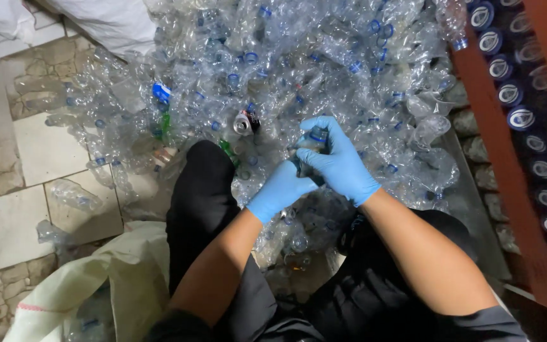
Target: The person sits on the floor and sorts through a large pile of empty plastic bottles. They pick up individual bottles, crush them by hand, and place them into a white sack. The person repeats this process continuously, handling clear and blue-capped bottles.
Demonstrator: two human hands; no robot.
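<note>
Both my hands wear blue gloves and meet over one clear plastic bottle (pixel 307 144) with a blue cap. My left hand (pixel 280 191) grips the bottle's lower body from below. My right hand (pixel 337 159) wraps around its upper part, fingers curled at the cap end. Much of the bottle is hidden under the gloves. A big pile of crushed clear bottles (pixel 286 63) lies just beyond my hands. My knees in black trousers (pixel 201 202) frame the hands.
A crushed drink can (pixel 244 122) and a green bottle (pixel 228 152) lie in the pile. A pale woven sack (pixel 90 291) gapes at the lower left on a tiled floor (pixel 7 171). At right, a crate of bottles with blue-white caps (pixel 527 120) stands behind a red-brown frame (pixel 508 171).
</note>
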